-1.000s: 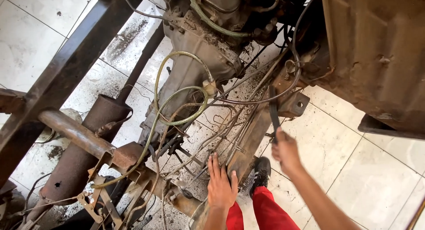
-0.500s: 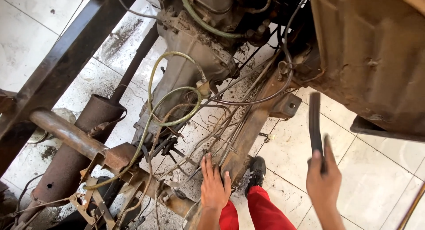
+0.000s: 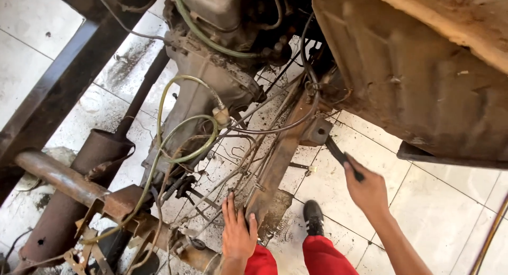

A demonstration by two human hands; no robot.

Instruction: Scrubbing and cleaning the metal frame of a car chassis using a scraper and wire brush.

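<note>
The right hand (image 3: 369, 190) is clamped around a long black flat metal tool (image 3: 338, 154), its fingers (image 3: 353, 172) wrapped tight on the lower end of the handle. The tool slants up and to the left from the fist, and its far tip lies just beside the small rusty box-shaped bracket (image 3: 317, 131) that juts from the side of the long rusty brown steel frame rail (image 3: 280, 158); whether the tip touches the bracket cannot be told.

The left hand (image 3: 238, 231) lies flat and open on the lower end of that same rail, fingers (image 3: 230, 209) spread apart and pointing up along it, holding nothing. Thin grey metal lines and wires (image 3: 233, 174) run past it, just to its left.

Above and to the left hangs the grimy grey cast-metal gearbox housing (image 3: 203, 90), with a looped yellow-green rubber hose (image 3: 182, 143) draped over its side. Further left a rusty brown exhaust pipe (image 3: 58, 174) crosses above a fatter rusty cylinder (image 3: 79, 195). A large rust-stained sheet-metal body panel (image 3: 413, 79) fills the upper right.

Below, the person's red trouser legs (image 3: 323, 256) and one black shoe (image 3: 313, 217) stand on the white tiled floor (image 3: 439, 211), the shoe between the two hands
</note>
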